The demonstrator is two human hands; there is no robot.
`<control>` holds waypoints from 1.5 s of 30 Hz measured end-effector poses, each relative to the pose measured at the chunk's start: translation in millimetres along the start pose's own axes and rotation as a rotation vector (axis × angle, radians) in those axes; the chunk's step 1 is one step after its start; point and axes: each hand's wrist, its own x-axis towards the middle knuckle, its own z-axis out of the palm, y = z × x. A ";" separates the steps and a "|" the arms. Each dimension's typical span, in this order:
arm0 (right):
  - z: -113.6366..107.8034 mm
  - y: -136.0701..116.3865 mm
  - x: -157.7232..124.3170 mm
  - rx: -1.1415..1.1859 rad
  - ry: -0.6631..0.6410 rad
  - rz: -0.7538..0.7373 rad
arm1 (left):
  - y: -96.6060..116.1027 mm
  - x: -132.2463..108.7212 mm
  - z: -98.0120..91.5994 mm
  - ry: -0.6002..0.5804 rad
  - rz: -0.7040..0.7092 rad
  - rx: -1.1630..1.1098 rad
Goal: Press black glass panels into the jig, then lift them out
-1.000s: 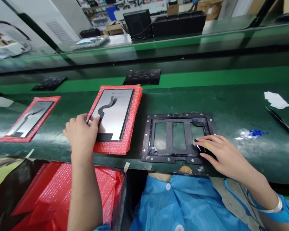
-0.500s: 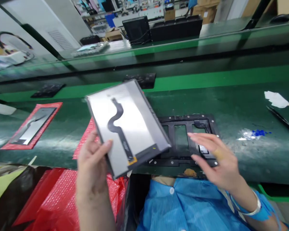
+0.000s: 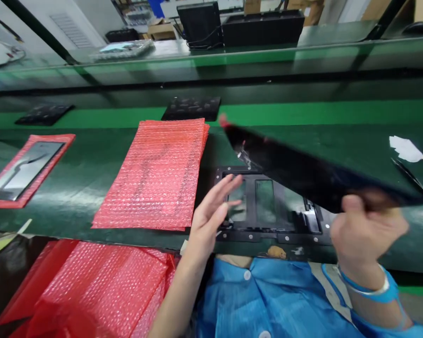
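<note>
My right hand (image 3: 368,232) grips the panel (image 3: 303,171) near its right end, tilted above the frame (image 3: 251,202). My left hand (image 3: 207,218), empty, fingers extended, is at the frame's left side. Red bags (image 3: 155,178) lie left of the frame.

The left hand (image 3: 211,213), fingers (image 3: 221,188) loosely spread, extends past the near edge of the counter (image 3: 81,202); the right hand (image 3: 364,234) grips, thumb (image 3: 353,205) uppermost, near that edge.

Single head-worn camera, facing forward and down over near workbench (image 3: 82,188), wearer's blue garment (image 3: 275,300) at bottom edge
</note>
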 end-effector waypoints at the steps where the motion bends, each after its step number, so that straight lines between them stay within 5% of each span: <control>1: -2.0 1.6 6.7 0.079 0.168 0.097 | -6.1 3.8 -10.4 0.033 0.008 0.076; 3: -5.4 4.5 18.3 0.217 0.283 0.231 | -20.4 10.2 -29.6 0.121 -0.012 0.252; 7: -8.9 7.4 26.3 0.221 0.085 0.568 | -44.4 14.3 -49.8 0.188 -0.065 0.427; 11: -5.1 11.1 17.7 0.162 -0.065 0.685 | -49.4 11.0 -53.0 0.078 -0.067 0.400; 21: -2.0 14.5 13.8 -0.013 -0.121 0.745 | -43.8 8.5 -55.1 -0.133 -0.002 0.657; 45: 7.8 8.0 14.6 -0.257 -0.129 0.582 | -55.2 9.7 -46.9 -0.097 0.115 0.913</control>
